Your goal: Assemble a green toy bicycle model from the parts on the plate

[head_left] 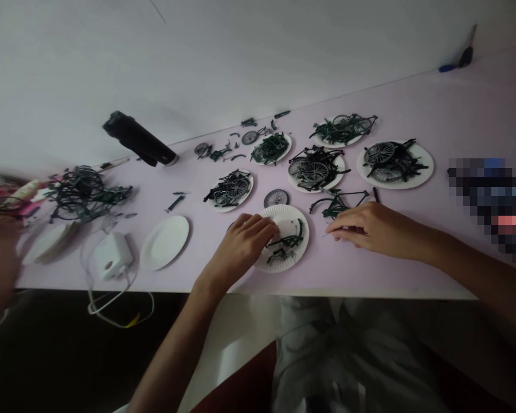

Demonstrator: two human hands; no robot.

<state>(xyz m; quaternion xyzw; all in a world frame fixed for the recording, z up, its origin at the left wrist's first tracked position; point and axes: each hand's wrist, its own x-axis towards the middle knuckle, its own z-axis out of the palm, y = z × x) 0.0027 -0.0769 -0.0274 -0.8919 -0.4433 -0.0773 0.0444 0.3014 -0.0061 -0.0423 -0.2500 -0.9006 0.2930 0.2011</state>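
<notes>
My left hand (251,238) rests over the left side of a white paper plate (301,255), its fingers bent and pressed together; anything beneath the fingertips is hidden. Small dark green parts (289,241) lie on that plate. My right hand (355,226) is closed in a pinch on a thin pointed tool (327,234), to the right of the plate. Just beyond the right hand lies a dark green miniature bicycle frame (337,202). A loose spoked wheel (276,198) is behind the plate.
Paper plates of wheels and frames (427,163) stand farther back. On the left are a bare plate (165,244), a white power adapter (113,256) with cables, a bicycle pile (83,195) and another person's blurred hand (0,258). A black cylinder (140,139) stands near the wall.
</notes>
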